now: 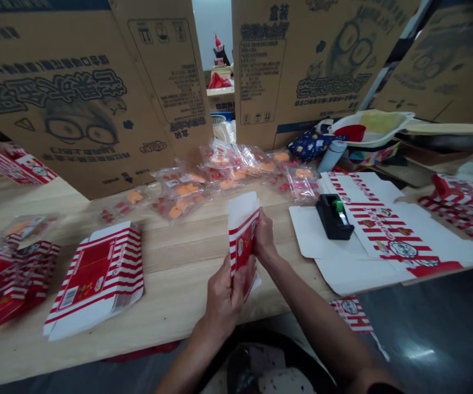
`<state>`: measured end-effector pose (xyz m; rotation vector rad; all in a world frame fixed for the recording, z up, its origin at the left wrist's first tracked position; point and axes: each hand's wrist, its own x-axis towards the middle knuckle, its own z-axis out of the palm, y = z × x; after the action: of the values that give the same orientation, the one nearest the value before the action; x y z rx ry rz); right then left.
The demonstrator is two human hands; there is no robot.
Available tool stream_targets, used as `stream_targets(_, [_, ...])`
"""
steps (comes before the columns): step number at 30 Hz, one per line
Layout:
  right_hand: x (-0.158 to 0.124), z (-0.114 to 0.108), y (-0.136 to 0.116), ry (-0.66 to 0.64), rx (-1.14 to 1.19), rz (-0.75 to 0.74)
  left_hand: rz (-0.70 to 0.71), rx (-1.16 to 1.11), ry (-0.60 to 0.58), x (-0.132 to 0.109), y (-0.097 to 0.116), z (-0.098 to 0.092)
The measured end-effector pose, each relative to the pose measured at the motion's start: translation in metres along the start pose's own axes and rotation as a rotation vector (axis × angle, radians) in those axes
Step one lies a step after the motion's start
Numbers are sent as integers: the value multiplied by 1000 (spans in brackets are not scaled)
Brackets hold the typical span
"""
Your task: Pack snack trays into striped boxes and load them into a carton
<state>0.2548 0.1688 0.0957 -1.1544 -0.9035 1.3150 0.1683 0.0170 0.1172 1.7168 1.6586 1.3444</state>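
Observation:
Between my two hands, over the front part of the table, stands a small red-and-white striped carton (242, 243) with a white flap sticking up at its top. My left hand (226, 287) grips its lower left side, thumb across the red front. On its right side, higher up, my right hand (264, 238) is closed round the edge; some of those fingers are hidden behind the carton. To the left lies a stack of flat striped cartons (97, 273). Beyond the hands, clear packets (187, 189) with orange and red pieces lie in a loose pile.
A black tape dispenser (335, 217) sits on flat printed carton sheets (384, 224) at the right. Filled-looking striped boxes (10, 273) are heaped at the far left. Large brown cardboard boxes (146, 137) wall off the back. A light blue bottle (333, 156) stands beside a white basin (374, 128).

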Motion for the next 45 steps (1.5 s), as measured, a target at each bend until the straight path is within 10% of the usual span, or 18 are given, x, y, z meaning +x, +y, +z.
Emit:
stream_targets(5, [-1,4,-5,30,-130,-76,-76,183,174,-9,-29,1])
stream_targets(13, [-26,-17,23,-138,-473,-395,-305,-96,125,11,-50,-20])
stream_targets(21, [-31,-47,48,-401,-342,-105,-458,-458,177,21,-70,-21])
stream_targets(30, [-12,-47,12,-660,-159,86,-622,-687,-34,47,-63,-46])
stream_targets(37, [-21,-59,-5,-743,-406,-291,-407,-510,-204,34,-68,-62])
stream_targets(45, [-24,-53,-53,-1037,-517,-77,-540,-536,-99,31,-35,-58])
